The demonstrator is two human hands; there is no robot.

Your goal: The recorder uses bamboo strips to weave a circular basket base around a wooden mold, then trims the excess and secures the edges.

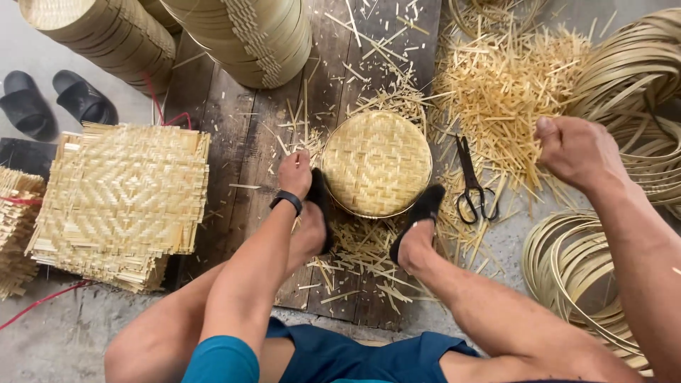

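- The person sat on the floor over dark wooden planks (234, 120), knees apart, both feet in black slippers.
- A round woven bamboo tray (376, 163) lay flat on the planks between the feet; the left foot (312, 227) touched its left edge and the right foot (418, 227) its lower right edge.
- The left hand (295, 172) rested just beside the tray's left rim, fingers curled down toward the planks; whether the grip held anything could not be told. A black band (286, 201) sat on that wrist.
- The right hand (578, 150) was well to the right of the tray, at the edge of a heap of short bamboo sticks (507, 92). Its fingers were curled in a loose fist; what, if anything, the grip held was hidden.
- Black scissors (473, 184) lay shut on the floor between the tray and the right hand, handles toward the person.
- Coils of bamboo strip (567, 269) lay under the right forearm, with more coils (638, 78) beyond the hand.
- A stack of square woven mats (124, 198) sat to the left of the planks.
- Two stacks of round trays (248, 35) stood at the top, lying on their sides.
- A pair of black sandals (53, 103) lay at the far left.
- Loose splinters were scattered over the planks around the tray.
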